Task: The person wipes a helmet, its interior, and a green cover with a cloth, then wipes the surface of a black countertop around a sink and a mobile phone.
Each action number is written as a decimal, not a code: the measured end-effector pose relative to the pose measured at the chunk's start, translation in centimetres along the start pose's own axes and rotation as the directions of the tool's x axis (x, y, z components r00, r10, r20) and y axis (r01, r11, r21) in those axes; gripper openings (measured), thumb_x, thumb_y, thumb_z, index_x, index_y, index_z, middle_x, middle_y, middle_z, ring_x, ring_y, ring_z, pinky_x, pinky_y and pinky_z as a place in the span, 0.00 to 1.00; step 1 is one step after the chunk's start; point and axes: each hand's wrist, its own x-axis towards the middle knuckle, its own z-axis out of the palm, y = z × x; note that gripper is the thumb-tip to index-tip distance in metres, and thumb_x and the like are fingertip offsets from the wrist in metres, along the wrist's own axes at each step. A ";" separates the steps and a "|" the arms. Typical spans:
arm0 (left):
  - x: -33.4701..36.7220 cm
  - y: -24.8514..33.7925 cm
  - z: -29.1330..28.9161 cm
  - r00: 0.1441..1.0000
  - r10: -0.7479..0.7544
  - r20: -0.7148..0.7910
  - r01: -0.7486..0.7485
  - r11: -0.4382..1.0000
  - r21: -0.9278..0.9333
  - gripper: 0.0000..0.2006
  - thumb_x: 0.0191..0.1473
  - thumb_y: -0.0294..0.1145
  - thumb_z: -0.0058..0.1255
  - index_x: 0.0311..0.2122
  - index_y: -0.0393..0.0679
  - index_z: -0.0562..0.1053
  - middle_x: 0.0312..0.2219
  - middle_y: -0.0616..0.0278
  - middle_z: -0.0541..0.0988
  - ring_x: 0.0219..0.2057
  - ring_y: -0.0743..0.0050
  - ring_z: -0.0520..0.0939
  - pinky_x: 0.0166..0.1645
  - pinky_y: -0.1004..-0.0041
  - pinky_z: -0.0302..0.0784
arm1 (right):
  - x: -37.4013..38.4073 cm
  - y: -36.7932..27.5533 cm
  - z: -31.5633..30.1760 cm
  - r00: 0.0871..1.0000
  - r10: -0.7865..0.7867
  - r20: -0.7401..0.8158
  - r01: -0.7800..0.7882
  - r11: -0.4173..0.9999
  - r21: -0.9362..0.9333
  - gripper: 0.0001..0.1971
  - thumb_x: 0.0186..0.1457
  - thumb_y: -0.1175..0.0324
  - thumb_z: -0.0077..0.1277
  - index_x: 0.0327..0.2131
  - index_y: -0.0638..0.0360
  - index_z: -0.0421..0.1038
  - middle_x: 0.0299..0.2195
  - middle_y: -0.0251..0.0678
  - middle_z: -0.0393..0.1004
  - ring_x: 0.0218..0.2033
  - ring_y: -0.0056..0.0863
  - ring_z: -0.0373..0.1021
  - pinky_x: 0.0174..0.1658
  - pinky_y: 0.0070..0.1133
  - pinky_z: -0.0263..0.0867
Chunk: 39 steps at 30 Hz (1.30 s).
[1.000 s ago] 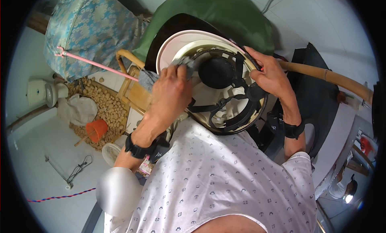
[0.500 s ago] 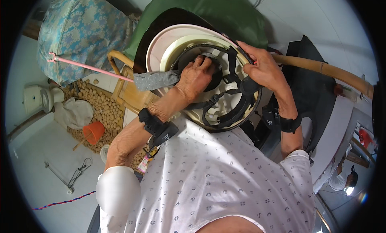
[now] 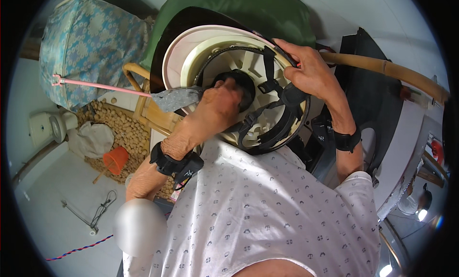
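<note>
A helmet, with a pale cream inside, a pink brim and a dark visor, is turned with its hollow toward me, close to my chest. Black straps and buckles cross its opening. My right hand is closed on the helmet's right rim, thumb on the near side. Inside the hollow is my left hand, its curled fingers partly smeared by motion, beside a round black piece. A grey dotted cloth trails leftward from under the left hand; its other end is hidden.
Behind the helmet stands a green-covered bulk. A bamboo chair and a pink pole are to the left, near a blue flowered cover. Round tubers and an orange bucket lie on the floor. A bamboo pole extends right.
The helmet has shifted slightly left. My left hand has moved down and left within it, its fingers now more curled, and the cloth has moved along. My right hand keeps its hold on the rim.
</note>
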 end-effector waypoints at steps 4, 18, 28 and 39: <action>0.7 2.4 -0.6 0.964 -0.235 -0.128 0.245 0.967 0.072 0.31 0.41 0.30 0.55 0.52 0.31 0.60 0.42 0.40 0.69 0.40 0.43 0.77 0.44 0.61 0.75 | -0.2 0.1 0.2 0.999 -0.017 -0.039 0.017 1.000 0.020 0.31 0.36 0.76 0.44 0.51 0.65 0.65 0.34 0.57 0.74 0.31 0.43 0.73 0.39 0.27 0.66; -2.2 1.6 -1.1 0.958 -0.064 -0.279 -0.009 0.968 -0.250 0.17 0.41 0.20 0.55 0.42 0.38 0.72 0.37 0.54 0.71 0.35 0.50 0.78 0.37 0.63 0.76 | 0.0 1.1 0.0 1.000 -0.024 -0.008 0.024 0.995 0.093 0.32 0.40 0.79 0.43 0.56 0.62 0.61 0.32 0.40 0.75 0.27 0.18 0.66 0.32 0.17 0.64; -1.7 1.4 -0.1 0.922 -0.025 -0.387 -0.050 0.982 -0.183 0.19 0.41 0.20 0.56 0.42 0.39 0.72 0.39 0.55 0.71 0.37 0.53 0.77 0.38 0.64 0.77 | 0.3 1.2 0.2 0.999 -0.033 -0.018 0.034 0.998 0.055 0.32 0.40 0.79 0.43 0.56 0.63 0.61 0.32 0.39 0.75 0.27 0.18 0.66 0.33 0.15 0.63; 1.9 -0.3 0.4 0.892 0.328 -0.312 -0.279 0.941 0.191 0.19 0.38 0.21 0.53 0.41 0.42 0.72 0.43 0.53 0.69 0.47 0.55 0.71 0.46 0.65 0.73 | 0.3 0.1 -0.2 1.000 -0.016 0.024 0.015 0.998 0.064 0.32 0.40 0.79 0.44 0.55 0.62 0.62 0.31 0.40 0.75 0.27 0.18 0.66 0.33 0.16 0.64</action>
